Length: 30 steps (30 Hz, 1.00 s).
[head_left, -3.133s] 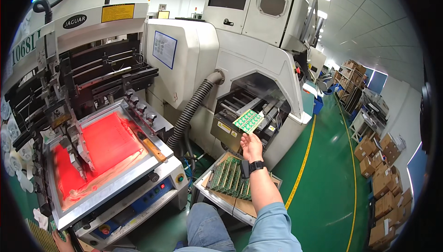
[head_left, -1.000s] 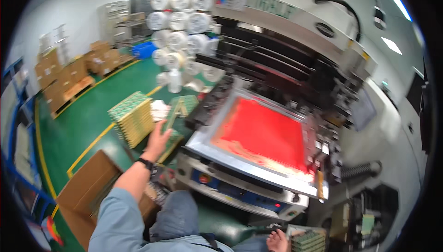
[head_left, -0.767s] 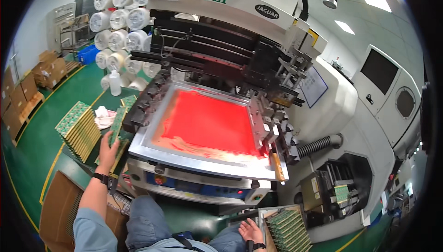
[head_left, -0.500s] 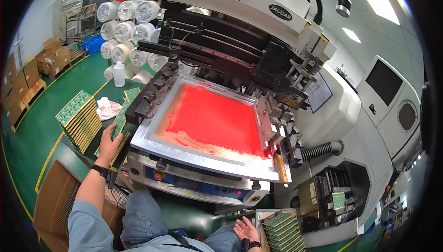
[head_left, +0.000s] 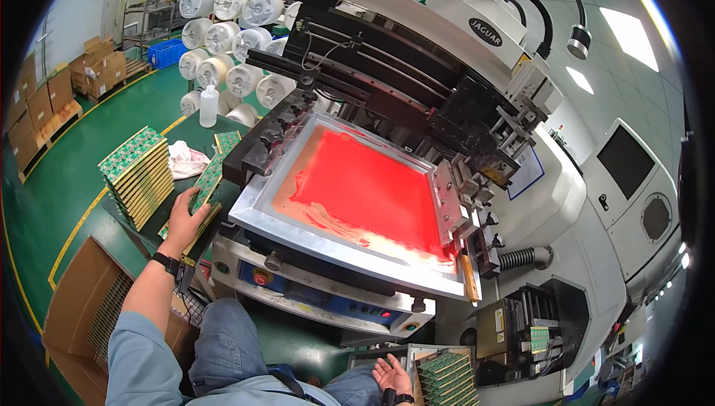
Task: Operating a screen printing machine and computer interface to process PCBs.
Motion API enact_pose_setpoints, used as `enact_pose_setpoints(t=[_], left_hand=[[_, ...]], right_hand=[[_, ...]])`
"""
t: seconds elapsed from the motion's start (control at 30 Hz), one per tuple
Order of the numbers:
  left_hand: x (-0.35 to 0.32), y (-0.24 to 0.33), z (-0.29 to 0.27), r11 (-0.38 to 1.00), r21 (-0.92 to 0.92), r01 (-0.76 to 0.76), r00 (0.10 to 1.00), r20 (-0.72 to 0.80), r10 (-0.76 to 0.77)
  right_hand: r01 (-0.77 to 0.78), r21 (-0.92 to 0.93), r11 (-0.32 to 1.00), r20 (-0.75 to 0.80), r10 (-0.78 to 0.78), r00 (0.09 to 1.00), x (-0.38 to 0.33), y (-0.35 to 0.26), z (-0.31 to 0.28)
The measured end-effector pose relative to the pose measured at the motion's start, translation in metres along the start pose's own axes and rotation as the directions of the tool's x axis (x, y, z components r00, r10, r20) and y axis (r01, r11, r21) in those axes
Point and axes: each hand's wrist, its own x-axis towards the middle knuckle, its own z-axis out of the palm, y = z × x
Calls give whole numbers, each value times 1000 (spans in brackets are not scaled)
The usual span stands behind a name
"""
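My left hand (head_left: 185,221) is at the side table on the left, with thumb and fingers closed on the near end of a green circuit board (head_left: 209,177). More boards lie beneath and beyond it, partly hidden by the hand. A tall stack of circuit boards (head_left: 138,175) stands just left of that hand. Low at the right, my right hand (head_left: 392,375) rests near my lap, palm up and fingers loosely apart, holding nothing. Beside it is a rack of several green circuit boards (head_left: 447,378).
Ahead is a printing machine whose metal-framed screen (head_left: 261,216) carries red paste (head_left: 372,194). A wooden-handled spatula (head_left: 469,278) sits at its right corner. On the side table are a white cloth (head_left: 186,162) and a squeeze bottle (head_left: 208,106). An open cardboard box (head_left: 71,309) stands at lower left.
The whole view has swung slightly left, so the machine and tables appear further right. My left hand stays at the boards; my right hand still lies palm up.
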Motion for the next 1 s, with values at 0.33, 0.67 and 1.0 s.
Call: enact_pose_setpoints(t=[0.33,0.67,1.0], left_hand=[[-6,-21,6,998,-61,6,1000,-28,-8],[-13,-39,13,997,-81,-7,999,-44,4],[-20,-54,16,995,-99,-14,999,-45,10]], right_hand=[[-53,-243,969,273,121,954,-5,-23,72],[581,-814,-13,573,-184,799,-61,-78,263],[411,-665,-624,736,-454,502,-9,-72,308]])
